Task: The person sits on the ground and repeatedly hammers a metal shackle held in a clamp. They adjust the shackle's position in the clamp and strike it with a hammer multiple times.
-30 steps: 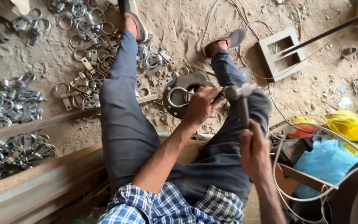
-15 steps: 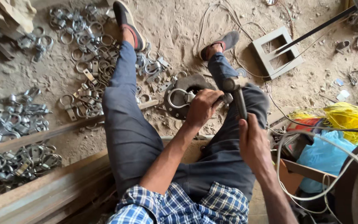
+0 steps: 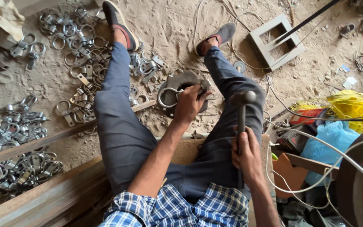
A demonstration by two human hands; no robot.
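I sit with both legs stretched out over a sandy floor. My left hand (image 3: pixel 188 103) grips a small metal ring piece (image 3: pixel 167 96) and presses it on a round dark metal block (image 3: pixel 181 80) between my legs. My right hand (image 3: pixel 245 152) is closed around the handle of a hammer (image 3: pixel 242 101), whose head is raised above my right thigh, to the right of the block.
Piles of metal ring fittings (image 3: pixel 82 46) lie on the left, more of them (image 3: pixel 11 147) by a long steel bar (image 3: pixel 34 145). A grey square frame (image 3: pixel 276 42), cables (image 3: pixel 316 138), a yellow bag (image 3: pixel 353 107) and a blue bag (image 3: pixel 328 143) crowd the right.
The hammer has swung up and back from the block toward my right thigh. My left hand has stayed on the ring piece at the block.
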